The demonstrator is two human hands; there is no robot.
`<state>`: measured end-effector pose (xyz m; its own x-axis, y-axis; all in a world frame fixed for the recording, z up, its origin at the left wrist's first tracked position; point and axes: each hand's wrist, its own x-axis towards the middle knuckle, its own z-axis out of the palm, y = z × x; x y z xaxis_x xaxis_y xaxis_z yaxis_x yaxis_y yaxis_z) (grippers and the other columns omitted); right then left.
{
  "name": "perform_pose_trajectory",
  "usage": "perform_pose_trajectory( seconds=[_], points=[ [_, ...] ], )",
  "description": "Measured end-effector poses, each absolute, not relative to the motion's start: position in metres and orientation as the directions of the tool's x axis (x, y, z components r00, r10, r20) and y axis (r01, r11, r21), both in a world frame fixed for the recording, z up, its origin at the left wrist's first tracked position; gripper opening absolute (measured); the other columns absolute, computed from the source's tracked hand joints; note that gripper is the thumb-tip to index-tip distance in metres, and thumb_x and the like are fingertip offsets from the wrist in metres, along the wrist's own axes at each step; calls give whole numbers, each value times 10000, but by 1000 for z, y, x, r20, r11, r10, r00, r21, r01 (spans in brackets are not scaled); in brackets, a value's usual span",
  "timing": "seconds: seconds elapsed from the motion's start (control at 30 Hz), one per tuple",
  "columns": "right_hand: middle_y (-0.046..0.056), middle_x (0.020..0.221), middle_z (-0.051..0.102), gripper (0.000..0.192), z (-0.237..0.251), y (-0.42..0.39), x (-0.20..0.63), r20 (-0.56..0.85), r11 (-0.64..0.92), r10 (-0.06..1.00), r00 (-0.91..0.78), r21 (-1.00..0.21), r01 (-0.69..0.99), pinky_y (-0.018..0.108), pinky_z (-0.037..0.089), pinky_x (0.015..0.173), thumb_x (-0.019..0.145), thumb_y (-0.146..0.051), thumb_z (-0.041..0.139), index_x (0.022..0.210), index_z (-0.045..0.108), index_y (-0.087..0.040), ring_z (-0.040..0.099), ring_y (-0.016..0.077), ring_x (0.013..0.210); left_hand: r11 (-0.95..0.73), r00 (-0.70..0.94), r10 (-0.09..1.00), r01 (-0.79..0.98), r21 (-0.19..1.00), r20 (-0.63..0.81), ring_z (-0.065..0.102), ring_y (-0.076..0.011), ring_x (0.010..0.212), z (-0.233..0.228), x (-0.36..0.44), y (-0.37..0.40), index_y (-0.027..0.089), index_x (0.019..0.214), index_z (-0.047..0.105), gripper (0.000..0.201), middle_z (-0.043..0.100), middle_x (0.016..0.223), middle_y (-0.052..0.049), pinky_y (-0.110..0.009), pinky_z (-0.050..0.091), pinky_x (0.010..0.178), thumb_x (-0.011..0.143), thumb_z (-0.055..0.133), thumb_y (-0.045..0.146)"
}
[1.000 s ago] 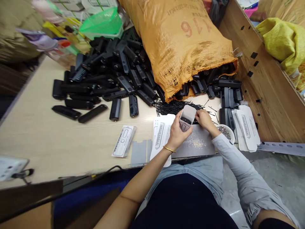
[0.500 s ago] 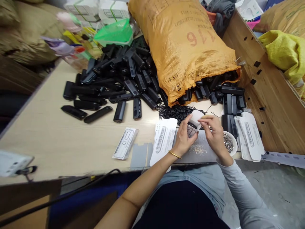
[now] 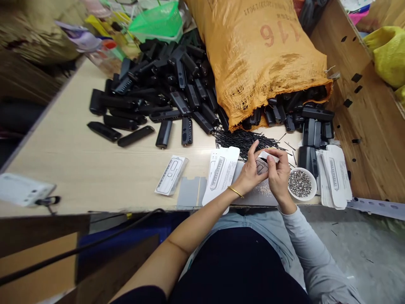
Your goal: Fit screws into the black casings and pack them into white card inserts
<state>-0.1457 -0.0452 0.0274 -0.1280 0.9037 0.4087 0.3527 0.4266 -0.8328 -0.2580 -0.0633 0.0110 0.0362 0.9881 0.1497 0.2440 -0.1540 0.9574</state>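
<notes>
Fingers of both hands pinch a small grey-white piece [image 3: 264, 162] above the table edge [image 3: 95, 177]; left hand [image 3: 251, 173] grips it from below, right hand [image 3: 278, 175] works its top. Looks like mid-assembly. Next likely needs a pin from the black pin pile [image 3: 243, 139] or a screw from the bowl [image 3: 300, 185].

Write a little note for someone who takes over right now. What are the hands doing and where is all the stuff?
Left hand: holds a small grey part over the table edge.
Right hand: fingers pinched on the same part's upper end.
White bowl of small metal bits sits right of the hands; white cards lie left, another stack right.
Thin black pins lie behind the hands, beside black casings spilling from an orange sack.
Done: part picked up. Left: cannot tell.
</notes>
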Motion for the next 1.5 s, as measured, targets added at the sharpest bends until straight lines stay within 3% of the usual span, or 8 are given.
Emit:
perform_pose_trajectory(
  seconds=[0.2, 0.43, 0.7, 0.8, 1.0, 1.23, 1.37, 1.5],
  points=[
    [113, 1214, 595, 229, 14, -52, -149, 641, 661, 738, -210, -623, 419, 477, 428, 1019, 951, -240, 433, 1134, 563, -201, 513, 232, 1205, -172, 39, 985, 192, 966, 168, 471, -194, 1285, 3, -253, -59, 117, 1439, 59, 799, 436, 1395, -203, -337, 386, 1076, 837, 575, 214],
    [117, 1416, 454, 389, 17, -47, -118, 356, 413, 904, -236, -868, 275, 458, 396, 1072, 984, -360, 381, 1313, 485, -179, 434, 208, 1323, 149, -184, 980, 397, 906, -80, 631, -185, 834, 51, -291, -72, 158, 1225, 382, 591, 619, 1079, -103, -271, 503, 654, 755, 684, 349],
    [60, 910, 676, 318, 5, -37, -6, 69, 82, 996, -49, -640, 764, 371, 454, 756, 894, -453, 499, 924, 672, -188, 597, 221, 801, 615, -619, 782, 743, 263, -80, 260, -446, 1367, 2, -442, -126, -4, 1200, 556, 624, 321, 1409, -318, -539, 245, 1106, 770, 647, 440],
    [94, 898, 656, 280, -18, -36, 11, 55, 172, 984, -167, -486, 857, 412, 431, 761, 865, -388, 482, 873, 653, -168, 557, 263, 809, 581, -610, 792, 767, 273, 27, 73, -475, 1417, -11, -438, -114, 16, 1464, 318, 771, 79, 1509, -321, -614, 153, 1103, 831, 597, 357],
    [102, 885, 622, 196, -53, -35, 13, 129, 263, 965, -230, -431, 863, 415, 415, 779, 874, -299, 474, 797, 596, -166, 522, 273, 856, 57, -148, 986, 743, 667, 81, 584, -217, 1027, 28, -324, 14, 104, 1321, 497, 498, 578, 1173, -148, -341, 458, 949, 941, 470, 424],
    [76, 931, 618, 176, -40, -45, 8, 236, 227, 967, -92, -646, 729, 382, 432, 821, 904, -275, 513, 870, 651, -171, 535, 223, 903, 323, -312, 946, 900, 291, -85, 461, -419, 1207, 38, -263, 143, -65, 1284, 469, 530, 454, 1278, -304, -485, 396, 973, 791, 617, 59],
    [57, 966, 638, 154, -39, -49, 8, 123, 81, 991, 57, -874, 479, 338, 450, 853, 878, -307, 589, 902, 679, -184, 580, 184, 941, 324, -263, 945, 660, 677, -196, 462, -363, 1254, 56, -287, 131, -61, 1314, 410, 566, 500, 1236, -261, -466, 329, 1076, 784, 598, 11],
    [55, 879, 668, 257, -35, -50, 6, -205, -206, 970, 128, -979, -11, 252, 433, 654, 778, -380, 718, 905, 653, -166, 559, 117, 702, 210, -103, 963, -282, 936, -248, 585, -264, 1135, 67, -289, 65, 130, 1365, 360, 602, 574, 1140, -137, -479, 409, 1047, 809, 560, 14]
  ],
)
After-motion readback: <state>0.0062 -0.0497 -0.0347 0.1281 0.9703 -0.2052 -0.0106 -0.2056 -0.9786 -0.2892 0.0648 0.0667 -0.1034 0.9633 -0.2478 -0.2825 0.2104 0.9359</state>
